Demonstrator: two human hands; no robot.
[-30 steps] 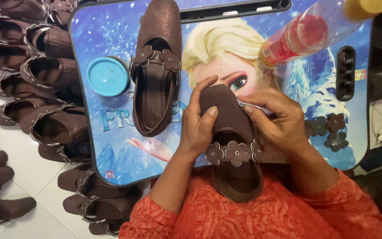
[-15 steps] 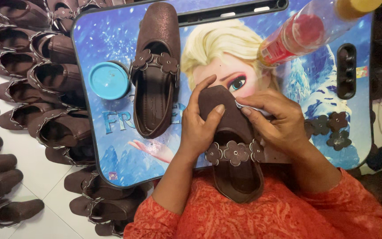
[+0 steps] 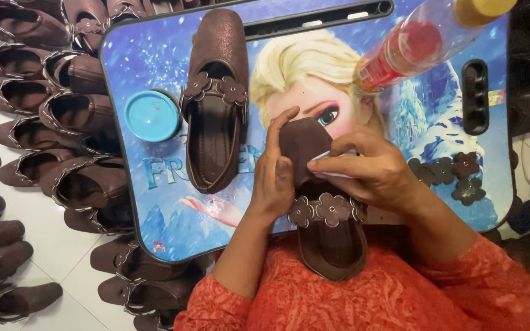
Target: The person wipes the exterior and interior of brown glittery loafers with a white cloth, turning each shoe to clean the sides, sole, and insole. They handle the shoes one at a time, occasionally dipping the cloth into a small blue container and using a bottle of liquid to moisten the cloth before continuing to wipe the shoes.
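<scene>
The lap tray carries a finished brown shoe with flower strap, a blue lid, a bottle and loose flowers. Many shoes wait on the floor at left. The held shoe lies at the tray's near edge, flowers already on. The left hand grips its toe; the right hand pinches a small white tool at the toe, so work on it appears unfinished.

1. I read this as home-based shoe-making piecework, not a factory.
2. Rows of identical brown shoes lie on a white tiled floor.
3. Workbench is a child's cartoon-print lap table.
4. Loose brown flower trims, a bottle and a blue lid sit on it.
</scene>
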